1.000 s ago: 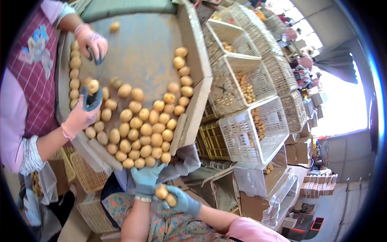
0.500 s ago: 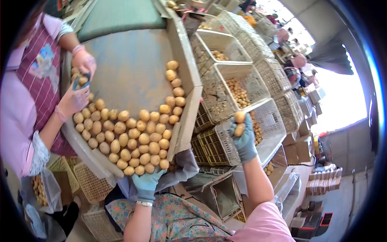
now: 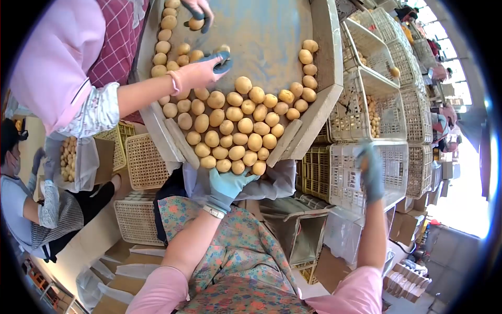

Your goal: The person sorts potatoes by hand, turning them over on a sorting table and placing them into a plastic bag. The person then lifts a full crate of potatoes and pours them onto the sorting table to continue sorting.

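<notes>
My left hand (image 3: 227, 186), in a light blue glove, lies at the front edge of the sorting table with its fingers stretched out against the nearest potatoes (image 3: 237, 152). It looks open, holding nothing. Out to the right, my right hand (image 3: 371, 172), in a grey-blue glove, is smeared by motion in front of a white plastic crate (image 3: 341, 180). A brownish patch shows at its fingers, but I cannot make out whether it is a potato. Farther up, a single potato (image 3: 395, 71) appears in the air by the crates.
A co-worker's hand (image 3: 196, 76) reaches over the table from the left, and the other hand (image 3: 198, 10) is by a potato. Stacked crates (image 3: 368, 78), some holding potatoes, line the right. Low wooden boards (image 3: 319, 120) edge the table. Another person (image 3: 31, 204) sits at lower left.
The view has swung left. My right hand held two potatoes and is now blurred by motion; one potato is now in the air beyond it. My left hand stays at the table's front edge.
</notes>
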Motion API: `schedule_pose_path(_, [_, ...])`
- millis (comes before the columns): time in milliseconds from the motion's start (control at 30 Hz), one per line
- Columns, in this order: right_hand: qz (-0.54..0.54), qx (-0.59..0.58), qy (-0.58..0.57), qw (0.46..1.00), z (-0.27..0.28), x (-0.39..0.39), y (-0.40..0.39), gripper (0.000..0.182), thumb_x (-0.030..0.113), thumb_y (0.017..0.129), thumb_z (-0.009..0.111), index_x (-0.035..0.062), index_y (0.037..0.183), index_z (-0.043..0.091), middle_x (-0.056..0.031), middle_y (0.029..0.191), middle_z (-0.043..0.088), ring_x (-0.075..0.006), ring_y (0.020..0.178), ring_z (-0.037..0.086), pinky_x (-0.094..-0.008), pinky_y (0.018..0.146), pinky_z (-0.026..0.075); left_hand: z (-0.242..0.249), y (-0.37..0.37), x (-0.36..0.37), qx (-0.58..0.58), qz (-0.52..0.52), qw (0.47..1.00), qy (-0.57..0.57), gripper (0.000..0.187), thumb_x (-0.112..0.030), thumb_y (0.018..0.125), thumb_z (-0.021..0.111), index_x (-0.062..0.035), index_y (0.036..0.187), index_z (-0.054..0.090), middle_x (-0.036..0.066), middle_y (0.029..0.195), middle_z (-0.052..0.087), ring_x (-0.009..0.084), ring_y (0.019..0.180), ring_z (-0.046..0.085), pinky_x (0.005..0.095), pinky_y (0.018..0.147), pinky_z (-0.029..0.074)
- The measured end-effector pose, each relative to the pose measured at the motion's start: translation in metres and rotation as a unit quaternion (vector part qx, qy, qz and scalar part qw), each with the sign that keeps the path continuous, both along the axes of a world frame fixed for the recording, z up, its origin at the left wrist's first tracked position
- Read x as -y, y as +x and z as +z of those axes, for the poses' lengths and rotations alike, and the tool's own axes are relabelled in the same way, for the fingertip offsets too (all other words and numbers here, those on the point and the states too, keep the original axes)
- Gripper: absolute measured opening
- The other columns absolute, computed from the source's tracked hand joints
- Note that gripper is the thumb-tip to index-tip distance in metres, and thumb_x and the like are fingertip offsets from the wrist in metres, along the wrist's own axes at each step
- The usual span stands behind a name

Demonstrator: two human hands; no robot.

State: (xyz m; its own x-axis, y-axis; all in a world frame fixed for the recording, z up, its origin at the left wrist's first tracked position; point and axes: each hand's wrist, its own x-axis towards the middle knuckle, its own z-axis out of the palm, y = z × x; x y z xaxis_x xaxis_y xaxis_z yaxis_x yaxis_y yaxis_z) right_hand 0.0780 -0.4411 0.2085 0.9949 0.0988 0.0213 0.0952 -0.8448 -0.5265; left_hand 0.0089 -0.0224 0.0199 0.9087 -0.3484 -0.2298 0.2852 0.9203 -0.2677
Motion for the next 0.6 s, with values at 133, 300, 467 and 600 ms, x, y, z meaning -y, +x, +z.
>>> schedule_pose_path(133, [-0.035, -0.408, -0.244, 0.879, -0.13, -0.039, -0.19, 0.049, 0.048, 0.09, 0.072, 0.0109, 0.122, 0.073, -0.018, 0.122, 0.072, -0.0368, 0.115, 0.069, -0.0445, 0.094, 0.056, -0.008, -0.003, 0.0, -0.035, -0.022, 0.999, 0.003, 0.084, -0.069, 0.101, 0.035, -0.0204, 0.168, 0.021, 0.011, 0.175, 0.016, 0.0437, 0.16, 0.015, 0.0782, 0.121, 0.015])
schedule_pose_path(300, [0.11, -0.005, -0.138, 0.984, -0.093, -0.12, -0.142, 0.027, 0.022, 0.09, 0.078, 0.0109, 0.114, 0.071, -0.0118, 0.105, 0.073, -0.0338, 0.095, 0.071, -0.0428, 0.081, 0.058, 0.002, -0.001, -0.001, -0.059, -0.009, 0.998, -0.035, 0.079, -0.062, 0.103, 0.034, -0.0174, 0.168, 0.023, 0.014, 0.175, 0.015, 0.0452, 0.159, 0.014, 0.0776, 0.122, 0.014])
schedule_pose_path(467, [0.093, 0.174, -0.05, 0.979, -0.02, -0.253, 0.037, 0.031, 0.019, 0.094, 0.073, 0.0078, 0.123, 0.069, -0.0129, 0.103, 0.072, -0.0308, 0.086, 0.072, -0.0389, 0.072, 0.059, 0.022, 0.002, -0.001, -0.056, 0.031, 0.975, -0.211, 0.083, -0.067, 0.101, 0.034, -0.0187, 0.168, 0.022, 0.013, 0.175, 0.017, 0.0432, 0.159, 0.016, 0.0781, 0.12, 0.016])
schedule_pose_path(600, [0.167, 0.026, -0.3, 0.939, -0.169, -0.26, 0.162, 0.037, 0.042, 0.095, 0.068, 0.0089, 0.112, 0.072, -0.0129, 0.102, 0.073, -0.032, 0.095, 0.073, -0.0499, 0.082, 0.057, 0.004, -0.002, 0.003, -0.022, 0.001, 0.999, -0.047, 0.085, -0.069, 0.1, 0.033, -0.0193, 0.168, 0.022, 0.014, 0.174, 0.017, 0.0444, 0.159, 0.016, 0.0791, 0.12, 0.015])
